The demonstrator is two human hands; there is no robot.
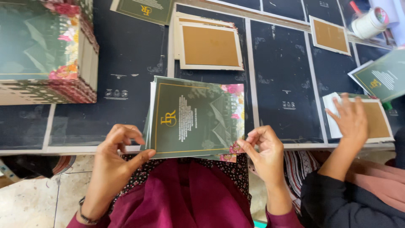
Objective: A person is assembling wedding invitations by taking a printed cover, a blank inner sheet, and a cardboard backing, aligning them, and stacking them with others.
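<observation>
- Dark table [126, 55] carries a green card stack [194, 118].
- Left hand [116, 156] pinches the stack's near-left corner.
- Right hand [263, 150] pinches its near-right corner.

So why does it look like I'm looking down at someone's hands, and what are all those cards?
The one picture comes from a camera worn on a person's head, so you see what they see, looking down at their own lap and hands. There is no machine here. The left hand and right hand pinch the two lower corners of a small pile of dark green cards with gold lettering and pink flowers at the edge. The pile rests on the edge of a dark table. Farther back lie brown boards with pale borders and, at the left, a tall stack of flowered cards. The hand on the right belongs to another person, pressing on another brown board.
</observation>
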